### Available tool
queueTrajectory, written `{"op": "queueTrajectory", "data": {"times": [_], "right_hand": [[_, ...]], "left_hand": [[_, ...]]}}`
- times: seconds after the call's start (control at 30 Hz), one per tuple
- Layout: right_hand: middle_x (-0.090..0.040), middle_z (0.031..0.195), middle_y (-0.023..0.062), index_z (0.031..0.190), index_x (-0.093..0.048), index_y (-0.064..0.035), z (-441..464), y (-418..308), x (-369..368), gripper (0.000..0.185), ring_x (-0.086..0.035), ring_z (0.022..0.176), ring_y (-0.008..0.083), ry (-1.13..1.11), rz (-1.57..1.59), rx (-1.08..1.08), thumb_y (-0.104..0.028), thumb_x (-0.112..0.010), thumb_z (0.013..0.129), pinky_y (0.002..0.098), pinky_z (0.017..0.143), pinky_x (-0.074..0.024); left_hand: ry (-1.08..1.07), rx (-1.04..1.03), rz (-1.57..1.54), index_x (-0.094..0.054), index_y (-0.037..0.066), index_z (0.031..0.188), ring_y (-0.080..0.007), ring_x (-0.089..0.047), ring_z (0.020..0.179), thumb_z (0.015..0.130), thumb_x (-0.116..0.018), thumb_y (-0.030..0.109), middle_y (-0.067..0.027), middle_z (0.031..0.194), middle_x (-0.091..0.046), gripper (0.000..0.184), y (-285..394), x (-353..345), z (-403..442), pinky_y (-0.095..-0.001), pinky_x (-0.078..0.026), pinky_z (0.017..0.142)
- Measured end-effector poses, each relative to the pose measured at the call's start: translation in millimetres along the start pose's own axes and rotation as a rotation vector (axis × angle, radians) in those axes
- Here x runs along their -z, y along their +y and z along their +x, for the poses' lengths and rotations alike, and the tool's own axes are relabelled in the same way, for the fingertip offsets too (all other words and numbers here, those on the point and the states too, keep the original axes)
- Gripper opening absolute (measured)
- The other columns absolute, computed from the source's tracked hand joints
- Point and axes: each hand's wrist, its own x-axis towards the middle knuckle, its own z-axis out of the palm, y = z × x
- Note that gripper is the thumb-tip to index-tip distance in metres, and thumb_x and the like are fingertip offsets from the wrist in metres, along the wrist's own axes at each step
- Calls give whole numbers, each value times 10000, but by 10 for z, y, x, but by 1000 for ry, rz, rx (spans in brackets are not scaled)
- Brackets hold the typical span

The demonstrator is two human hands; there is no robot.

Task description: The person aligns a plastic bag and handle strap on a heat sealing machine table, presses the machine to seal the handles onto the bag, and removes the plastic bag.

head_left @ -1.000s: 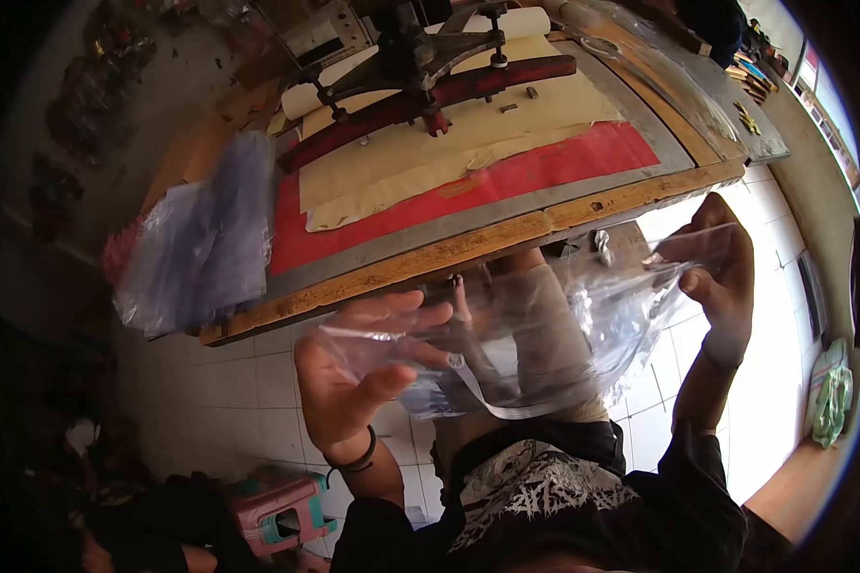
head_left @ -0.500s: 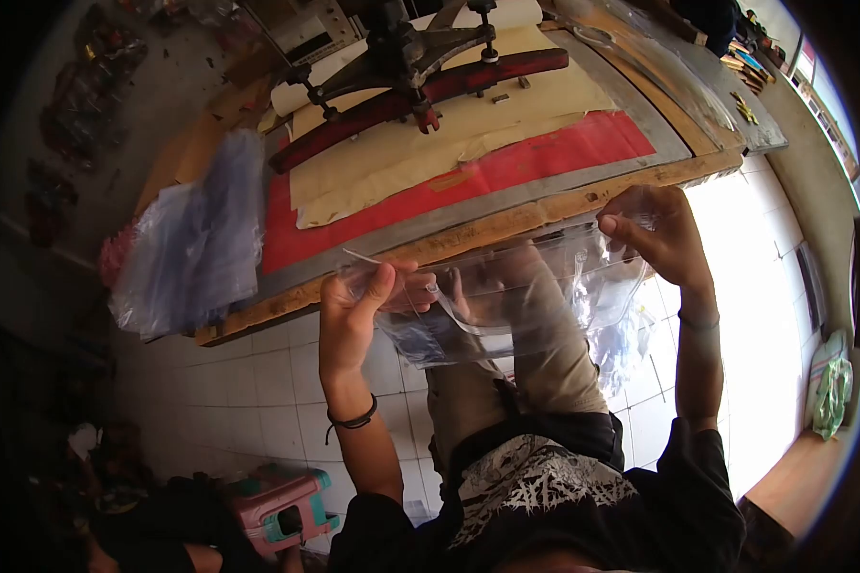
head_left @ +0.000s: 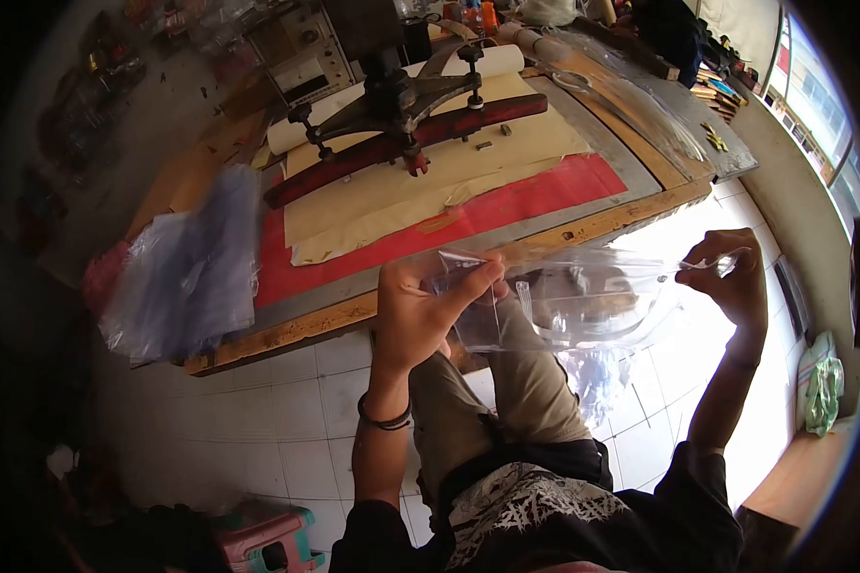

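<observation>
A clear plastic pouch (head_left: 583, 306) is stretched between my two hands, above my lap and in front of the table edge. It has glossy folds and a curved seam or strip along its lower part. My left hand (head_left: 437, 307) pinches its left end, thumb on top. At the other end, my right hand (head_left: 731, 277) is closed on a gathered upper corner. Whether it is one layer or two, I cannot tell.
Ahead stands a table with a wooden edge (head_left: 583, 229), bearing a red sheet (head_left: 516, 205), cream paper (head_left: 382, 215) and a press with a curved red bar (head_left: 354, 158). Clear plastic pieces (head_left: 186, 272) hang over its left corner. A pink stool (head_left: 268, 546) is at lower left.
Both hands have moved to the right with the plastic pouch, and it is now pulled straighter between them. The camera view has shifted slightly, showing more of the table's far side.
</observation>
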Motion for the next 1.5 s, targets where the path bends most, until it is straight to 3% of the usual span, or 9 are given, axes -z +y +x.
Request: {"op": "queueTrajectory", "data": {"times": [0.17,0.27,0.43,0.6,0.73,0.8,0.93,1.27,1.5], "right_hand": [[-760,969,86,911,-739,-13,208,-57,347,175,-701,912,136,269,44,-114,-135,-805,804,284,814,-536],[-748,1059,66,1073,-747,-50,510,-136,609,185,-687,966,154,539,-452,204,-84,-695,899,285,886,-524],[-692,1105,120,1028,-747,-50,-16,116,1325,223,-660,1022,272,935,-1039,696,13,-707,819,399,902,-526],[-580,1188,176,941,-728,-51,-555,584,227,205,-559,1166,324,693,-474,465,39,-740,757,445,962,-460],[-547,1112,117,1145,-680,-73,-830,1001,-800,345,-579,1094,283,493,-212,-333,-59,-761,810,392,925,-504],[-556,1152,114,1305,-568,-46,-932,1061,-1061,462,-574,1116,259,486,394,-499,-160,-717,883,387,916,-541],[-548,1214,160,1471,-385,-56,-972,878,-1205,604,-592,1069,214,404,626,-701,-346,-597,985,355,851,-577],[-569,1078,118,1385,-448,-3,-873,1141,-1159,583,-617,970,207,316,897,-785,-468,-474,1033,371,885,-562],[-592,1119,83,1182,-557,27,-993,1346,-1179,410,-584,1020,155,254,865,-654,-261,-696,924,342,962,-497]], "left_hand": [[-209,-77,158,-718,-72,1014,-158,-724,772,867,-751,41,-122,879,-741,189,225,-82,647,-300,-609,746],[-263,-269,325,-724,-42,1059,-121,-714,819,866,-763,73,-90,955,-751,228,328,-243,1157,-256,-593,750],[-49,-1353,608,-761,47,1029,-179,-651,998,753,-809,49,-73,1018,-738,280,742,-473,1220,-305,-540,872],[59,-759,708,-762,235,1081,-256,-515,1193,705,-851,164,-63,1249,-564,393,7,-398,400,-399,-489,927],[161,-246,659,-716,146,1149,-230,-559,1071,754,-839,121,-80,1191,-515,414,-730,-411,-120,-368,-528,848],[222,-103,594,-703,114,1153,-196,-565,1030,807,-814,115,-67,1137,-506,364,-918,-437,-349,-324,-532,810],[246,-27,614,-681,42,1152,-125,-584,854,880,-739,45,-46,1037,-513,278,-1149,-414,-633,-252,-526,721],[367,324,-160,-514,16,943,-178,-667,840,978,-621,130,-105,928,-620,160,-1192,-585,-688,-323,-573,771],[274,424,-328,-475,45,1055,-306,-666,1059,944,-604,82,-143,1047,-641,174,-1412,-497,-690,-432,-530,984]]}}
